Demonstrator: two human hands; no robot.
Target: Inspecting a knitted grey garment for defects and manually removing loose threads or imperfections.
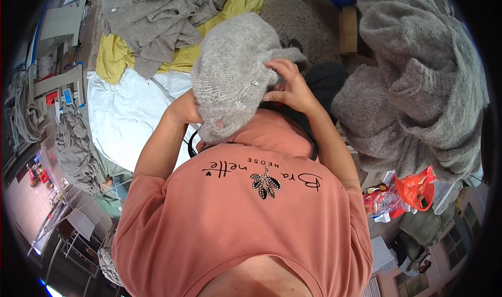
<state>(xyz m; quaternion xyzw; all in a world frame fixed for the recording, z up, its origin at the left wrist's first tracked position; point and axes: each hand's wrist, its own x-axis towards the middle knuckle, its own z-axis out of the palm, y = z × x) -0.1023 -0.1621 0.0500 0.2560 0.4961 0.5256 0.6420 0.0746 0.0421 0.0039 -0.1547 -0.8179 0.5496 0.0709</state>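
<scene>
Grey knit (230,72) lies lengthwise between right grip (294,90), half-closed on its right edge, and left grip (185,107), closure hidden

- Garment (230,67): light grey, fuzzy knit with visible rows of stitches.
- State: bunched and rounded, not laid flat; loose folds at the right side, where a darker grey part extends outward.
- Trim: small shiny pieces (255,82) on the front face, toward the lower right.
- Mark: small pinkish spot near the lower end; nature cannot be determined.
- Pose: held up, long axis roughly upright, leaning slightly.
- Position: in front of the wearer's waist; lower end overlaps the salmon shirt (219,213) in view.
</scene>
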